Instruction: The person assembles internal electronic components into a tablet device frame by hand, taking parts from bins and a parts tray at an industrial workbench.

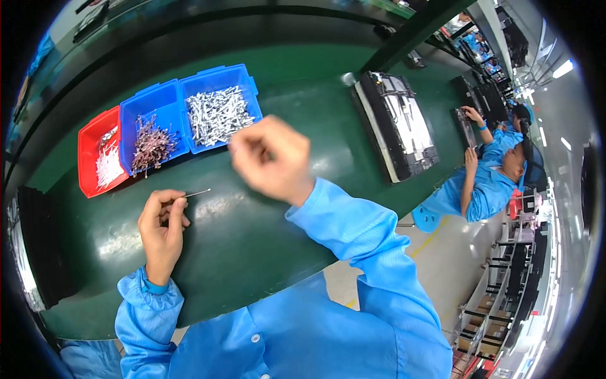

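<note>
My left hand (163,221) is closed in a pinch over the green table, gripping a thin metal pin (201,192) that sticks out to the right. Smeared by motion, my right hand (274,161) hovers just in front of the right blue bin (211,77), its fingers curled together; whatever they hold is too blurred to make out. That bin is heaped with small silver-white parts (218,114). Beside it, the middle blue bin (165,112) contains a tangle of brownish parts with thin leads (151,144). White slender pieces (108,165) lie in the red bin (90,140) at the left end.
The green table (252,252) curves around me. A black and silver boxy unit (401,126) lies on it to the right, below a green post (416,35). Dark stacked pieces (41,246) stand at the left edge. Co-workers in blue (486,183) sit farther right.
</note>
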A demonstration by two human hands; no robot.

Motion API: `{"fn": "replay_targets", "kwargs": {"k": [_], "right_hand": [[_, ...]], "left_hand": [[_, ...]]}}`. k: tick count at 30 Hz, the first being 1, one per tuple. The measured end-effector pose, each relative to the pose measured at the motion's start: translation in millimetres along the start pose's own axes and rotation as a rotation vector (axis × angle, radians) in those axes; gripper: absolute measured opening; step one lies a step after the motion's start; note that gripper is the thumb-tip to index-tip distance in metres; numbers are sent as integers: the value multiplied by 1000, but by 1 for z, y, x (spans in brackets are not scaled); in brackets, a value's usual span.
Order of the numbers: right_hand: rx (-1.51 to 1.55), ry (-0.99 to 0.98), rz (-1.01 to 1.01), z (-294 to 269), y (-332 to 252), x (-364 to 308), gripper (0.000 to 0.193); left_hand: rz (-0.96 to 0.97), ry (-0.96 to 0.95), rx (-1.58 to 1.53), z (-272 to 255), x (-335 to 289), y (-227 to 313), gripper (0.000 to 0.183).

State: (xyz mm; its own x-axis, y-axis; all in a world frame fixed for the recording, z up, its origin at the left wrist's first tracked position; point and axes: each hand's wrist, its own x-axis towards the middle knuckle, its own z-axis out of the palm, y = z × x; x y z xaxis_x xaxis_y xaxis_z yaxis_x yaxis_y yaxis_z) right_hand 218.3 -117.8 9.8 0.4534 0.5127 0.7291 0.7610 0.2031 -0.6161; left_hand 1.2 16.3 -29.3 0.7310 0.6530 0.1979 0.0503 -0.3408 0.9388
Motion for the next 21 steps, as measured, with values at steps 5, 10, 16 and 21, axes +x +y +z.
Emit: {"fn": "replay_targets", "kwargs": {"k": [5,10,16,21], "right_hand": [[-223,355,223,-44,93,32,3],[-465,184,223,-69,172,33,6],[-715,-43,57,-61,177,51,12],[-697,27,49,-66,168,43,8]], "left_hand": [[-100,-42,-135,11,-1,6,9],[-136,-198,-112,8,18,5,9],[-175,-222,-152,6,21,3,10],[-146,-196,-208,5,17,3,10]]}}
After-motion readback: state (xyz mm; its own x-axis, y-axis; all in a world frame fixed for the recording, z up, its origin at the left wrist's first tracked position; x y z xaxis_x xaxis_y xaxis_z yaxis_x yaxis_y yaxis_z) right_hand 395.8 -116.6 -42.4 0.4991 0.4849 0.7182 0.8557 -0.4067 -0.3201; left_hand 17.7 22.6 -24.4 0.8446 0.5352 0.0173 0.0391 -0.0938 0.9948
